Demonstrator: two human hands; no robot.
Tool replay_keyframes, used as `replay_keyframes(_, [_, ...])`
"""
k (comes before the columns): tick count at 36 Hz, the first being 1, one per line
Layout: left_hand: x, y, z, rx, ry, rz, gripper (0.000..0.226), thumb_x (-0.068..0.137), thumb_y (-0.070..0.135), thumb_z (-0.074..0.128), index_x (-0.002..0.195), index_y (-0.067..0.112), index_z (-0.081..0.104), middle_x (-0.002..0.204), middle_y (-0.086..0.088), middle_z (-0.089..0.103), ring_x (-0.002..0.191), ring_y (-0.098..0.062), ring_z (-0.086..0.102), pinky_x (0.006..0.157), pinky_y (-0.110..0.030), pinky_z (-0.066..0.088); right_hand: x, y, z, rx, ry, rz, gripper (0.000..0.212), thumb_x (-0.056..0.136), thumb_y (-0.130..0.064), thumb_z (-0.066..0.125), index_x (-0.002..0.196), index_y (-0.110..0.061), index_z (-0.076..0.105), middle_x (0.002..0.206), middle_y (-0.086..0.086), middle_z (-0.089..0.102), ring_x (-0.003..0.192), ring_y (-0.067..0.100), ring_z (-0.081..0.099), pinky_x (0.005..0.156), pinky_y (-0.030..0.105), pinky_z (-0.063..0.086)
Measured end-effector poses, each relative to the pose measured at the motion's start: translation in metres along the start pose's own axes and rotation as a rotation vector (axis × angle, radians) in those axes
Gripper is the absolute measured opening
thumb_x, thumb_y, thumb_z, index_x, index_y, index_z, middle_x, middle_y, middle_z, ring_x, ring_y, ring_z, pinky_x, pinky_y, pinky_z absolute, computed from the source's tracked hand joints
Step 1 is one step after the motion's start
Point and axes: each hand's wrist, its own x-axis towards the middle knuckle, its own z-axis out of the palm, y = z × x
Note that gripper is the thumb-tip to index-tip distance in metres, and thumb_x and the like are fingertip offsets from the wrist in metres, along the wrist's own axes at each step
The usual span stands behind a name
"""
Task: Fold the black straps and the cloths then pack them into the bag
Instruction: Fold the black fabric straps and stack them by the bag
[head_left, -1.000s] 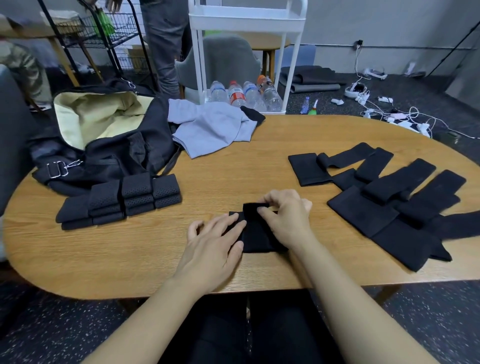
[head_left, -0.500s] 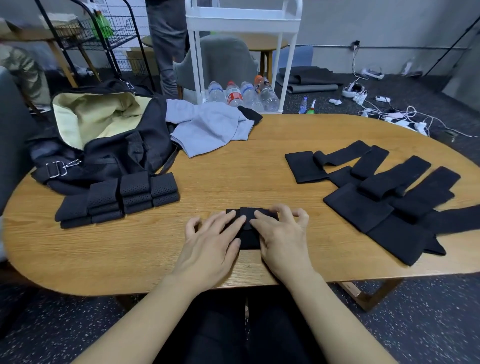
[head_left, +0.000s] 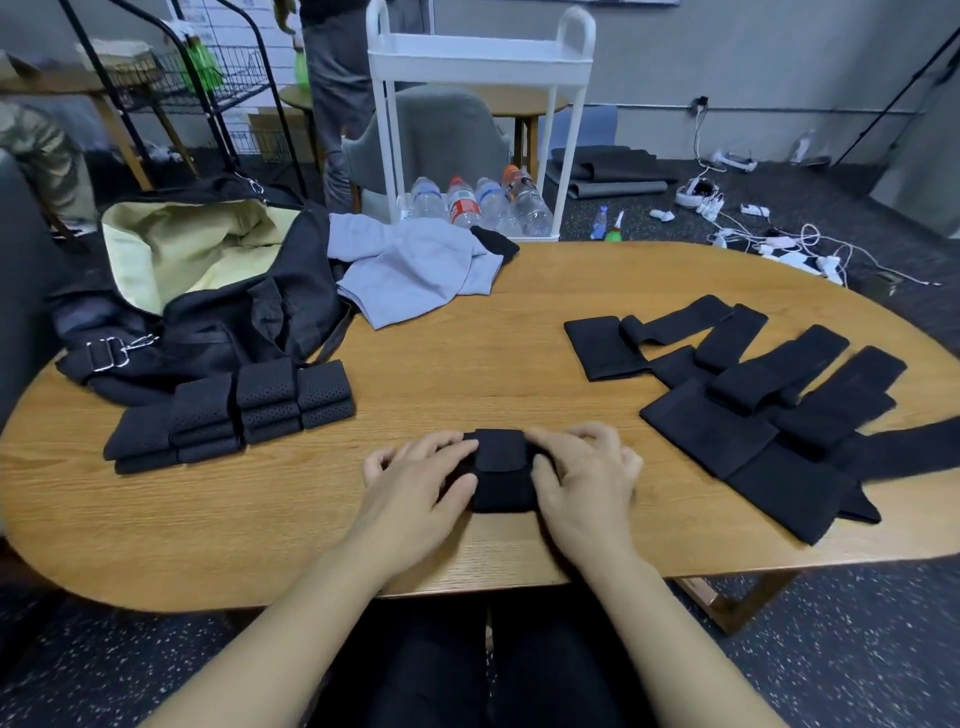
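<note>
A folded black strap (head_left: 500, 470) lies on the wooden table (head_left: 467, 353) near its front edge. My left hand (head_left: 415, 480) grips its left side and my right hand (head_left: 584, 475) grips its right side, thumbs against the fold. To the left sits a stack of folded black straps (head_left: 234, 410). Several unfolded black straps (head_left: 753, 405) spread over the right side. The open black bag (head_left: 208, 291) with a pale yellow lining rests at the back left. A grey cloth (head_left: 415, 270) lies crumpled beside it.
A white trolley (head_left: 478, 67) with water bottles (head_left: 478, 205) at its base stands behind the table. A grey chair (head_left: 436, 135), a black wire rack (head_left: 197, 88) and a standing person (head_left: 332, 93) are at the back. Cables litter the floor at right.
The strap went from half folded under my right hand to a compact bundle, with both hands now holding its sides. The view has shifted slightly.
</note>
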Motion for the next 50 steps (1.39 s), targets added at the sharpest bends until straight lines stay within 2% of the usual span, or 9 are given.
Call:
replay_keyframes(3, [0.014, 0.007, -0.009, -0.019, 0.031, -0.142, 0.046, 0.100, 0.046, 0.044, 0.146, 0.036, 0.040, 0.146, 0.015, 0.037, 0.133, -0.007, 0.033, 0.095, -0.030, 0.013, 0.015, 0.000, -0.009, -0.164, -0.087, 0.138, 0.042, 0.092, -0.041, 0.060, 0.132, -0.027, 0.059, 0.108, -0.014, 0.056, 0.119, 0.018, 0.033, 0.100, 0.039, 0.021])
replay_keyframes(5, [0.021, 0.010, -0.010, 0.064, 0.003, -0.202, 0.053, 0.098, 0.050, 0.046, 0.148, 0.034, 0.038, 0.143, 0.011, 0.038, 0.131, -0.011, 0.033, 0.092, -0.032, 0.018, 0.022, 0.001, -0.011, -0.296, -0.211, 0.233, 0.057, 0.090, -0.056, 0.056, 0.140, -0.030, 0.048, 0.128, -0.004, 0.051, 0.124, 0.021, 0.028, 0.103, 0.042, 0.022])
replay_keyframes(8, [0.027, 0.012, -0.009, 0.092, -0.028, -0.227, 0.053, 0.095, 0.054, 0.049, 0.144, 0.035, 0.042, 0.135, 0.011, 0.041, 0.126, -0.013, 0.033, 0.089, -0.033, 0.022, 0.026, 0.004, -0.011, -0.379, -0.326, 0.259, 0.061, 0.087, -0.065, 0.052, 0.139, -0.032, 0.047, 0.135, 0.000, 0.043, 0.127, 0.025, 0.026, 0.103, 0.043, 0.023])
replay_keyframes(14, [0.035, 0.017, -0.011, 0.077, -0.018, -0.259, 0.033, 0.091, 0.051, 0.057, 0.118, 0.034, 0.049, 0.122, 0.010, 0.049, 0.117, -0.015, 0.040, 0.084, -0.034, 0.024, 0.028, 0.004, -0.012, -0.367, -0.375, 0.235, 0.049, 0.088, -0.061, 0.056, 0.129, -0.033, 0.052, 0.130, -0.002, 0.042, 0.124, 0.022, 0.026, 0.100, 0.041, 0.022])
replay_keyframes(18, [0.031, 0.019, -0.007, 0.003, 0.040, -0.248, 0.019, 0.093, 0.042, 0.059, 0.100, 0.031, 0.045, 0.093, 0.017, 0.052, 0.099, -0.013, 0.046, 0.080, -0.034, 0.022, 0.024, 0.000, -0.008, -0.282, -0.311, 0.224, 0.026, 0.089, -0.048, 0.061, 0.103, -0.031, 0.048, 0.107, -0.010, 0.049, 0.116, 0.019, 0.031, 0.088, 0.037, 0.020])
replay_keyframes(22, [0.027, 0.019, -0.007, -0.064, 0.091, -0.266, 0.018, 0.092, 0.038, 0.062, 0.094, 0.030, 0.046, 0.080, 0.015, 0.054, 0.083, -0.010, 0.049, 0.077, -0.033, 0.023, 0.018, -0.003, -0.001, -0.204, -0.243, 0.204, 0.020, 0.092, -0.039, 0.061, 0.098, -0.031, 0.044, 0.085, -0.016, 0.044, 0.104, 0.009, 0.031, 0.077, 0.029, 0.009])
replay_keyframes(34, [-0.002, -0.021, -0.033, -0.228, 0.112, -0.403, 0.022, 0.086, 0.039, 0.070, 0.082, 0.031, 0.050, 0.077, 0.012, 0.062, 0.073, 0.002, 0.052, 0.081, -0.029, 0.022, 0.010, -0.035, 0.026, -0.118, -0.256, 0.188, 0.019, 0.089, -0.040, 0.065, 0.094, -0.033, 0.048, 0.079, -0.014, 0.050, 0.102, 0.009, 0.039, 0.087, 0.032, 0.019])
replay_keyframes(44, [-0.062, -0.096, -0.080, -0.217, 0.195, -0.596, 0.027, 0.083, 0.046, 0.072, 0.084, 0.032, 0.049, 0.075, 0.014, 0.060, 0.075, 0.002, 0.053, 0.082, -0.030, 0.024, -0.009, -0.116, 0.083, -0.055, -0.373, 0.047, 0.031, 0.088, -0.038, 0.065, 0.074, -0.034, 0.037, 0.076, -0.015, 0.049, 0.094, 0.009, 0.035, 0.074, 0.031, 0.013])
replay_keyframes(50, [-0.084, -0.141, -0.115, -0.192, 0.243, -0.708, 0.029, 0.081, 0.045, 0.075, 0.082, 0.030, 0.050, 0.074, 0.014, 0.060, 0.077, -0.001, 0.055, 0.084, -0.031, 0.026, -0.019, -0.163, 0.123, 0.018, -0.407, 0.007, 0.022, 0.086, -0.042, 0.064, 0.082, -0.030, 0.045, 0.085, -0.011, 0.054, 0.101, 0.015, 0.038, 0.070, 0.033, 0.011])
